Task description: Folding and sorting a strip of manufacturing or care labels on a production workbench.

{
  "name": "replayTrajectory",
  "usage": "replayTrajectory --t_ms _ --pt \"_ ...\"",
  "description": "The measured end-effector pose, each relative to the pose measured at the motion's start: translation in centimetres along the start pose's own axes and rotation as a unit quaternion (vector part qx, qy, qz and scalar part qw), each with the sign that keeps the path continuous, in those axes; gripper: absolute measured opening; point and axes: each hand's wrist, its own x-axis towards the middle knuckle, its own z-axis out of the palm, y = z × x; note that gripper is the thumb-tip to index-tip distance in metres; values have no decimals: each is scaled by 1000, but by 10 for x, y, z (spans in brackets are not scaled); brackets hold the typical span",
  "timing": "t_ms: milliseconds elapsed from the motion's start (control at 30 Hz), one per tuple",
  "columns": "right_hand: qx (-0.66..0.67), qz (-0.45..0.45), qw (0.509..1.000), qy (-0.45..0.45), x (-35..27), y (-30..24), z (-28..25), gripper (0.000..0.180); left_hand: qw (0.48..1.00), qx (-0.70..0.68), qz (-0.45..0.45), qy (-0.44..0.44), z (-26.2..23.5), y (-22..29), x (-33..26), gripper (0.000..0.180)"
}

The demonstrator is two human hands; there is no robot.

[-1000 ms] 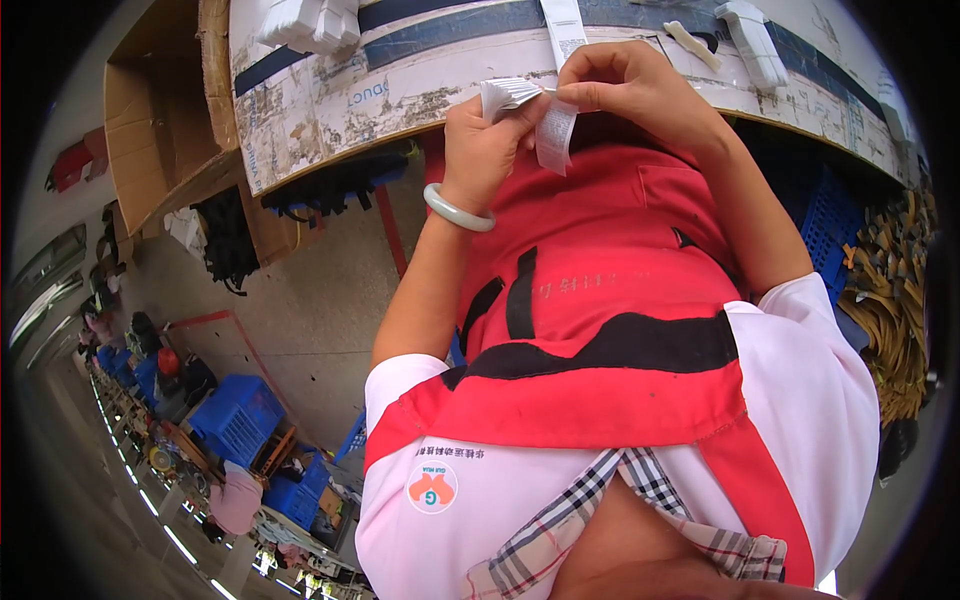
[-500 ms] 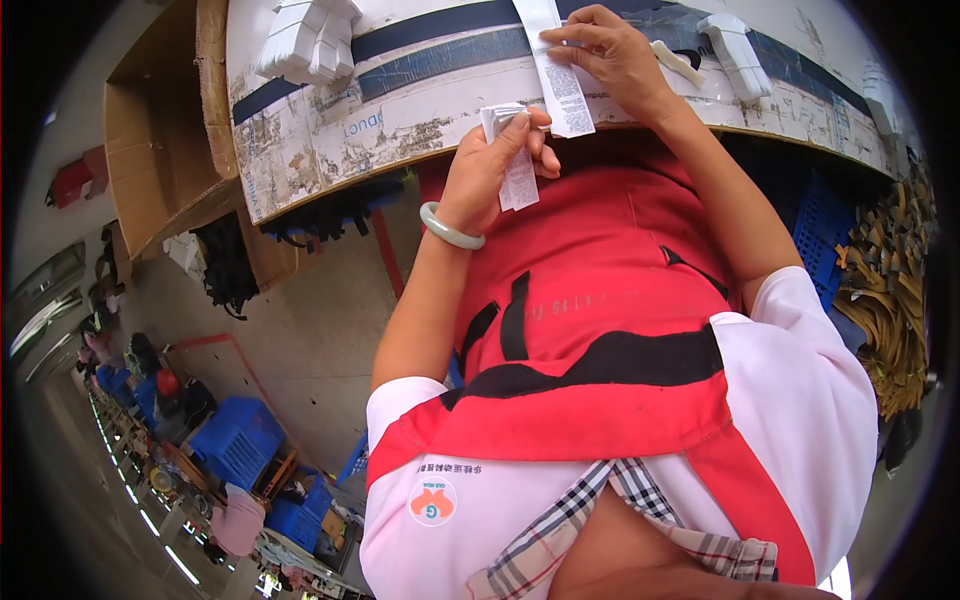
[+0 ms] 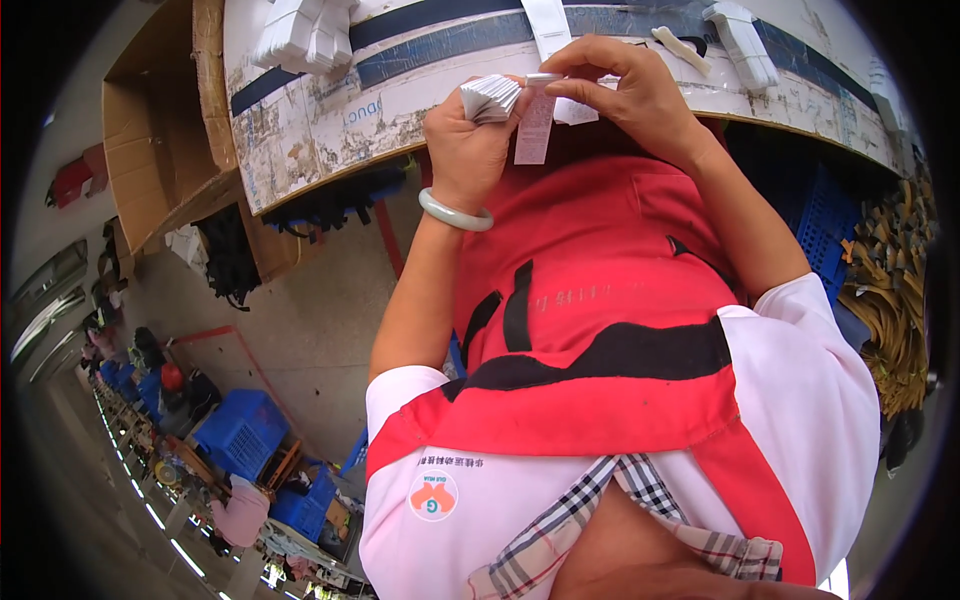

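Observation:
My left hand (image 3: 462, 158), with a pale bangle at its wrist, is closed round a stack of folded white labels (image 3: 490, 98), their edges fanned. A single printed label (image 3: 533, 135) hangs down beside that stack, its upper end folded over. My right hand (image 3: 640, 98) pinches this label's top between thumb and fingertips, close to the left fingers. Behind the right fingers, a pile of long white label strips (image 3: 547, 25) lies on the table, its near end partly hidden.
White label bundles (image 3: 300, 32) lie on the worn worktable (image 3: 400, 128) at left, another bundle (image 3: 742, 48) at right. Near that one is a cream-coloured strip-like item (image 3: 682, 50). An open cardboard box (image 3: 150, 130) stands left of the table; brown straps (image 3: 890, 300) hang at right.
My right hand has come down from the strips on the table to the label at my left hand. The left hand has turned, showing the stack's fanned edges.

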Motion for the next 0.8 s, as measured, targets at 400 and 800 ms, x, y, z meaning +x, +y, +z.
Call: replayTrajectory --t_ms 400,800 --pt "60 19 997 -43 -1 -4 1 17 1000 -17 -17 5 2 -3 -4 17" --pt "258 161 949 -87 -6 -22 15 12 928 -260 -230 -138 2 2 -11 55"
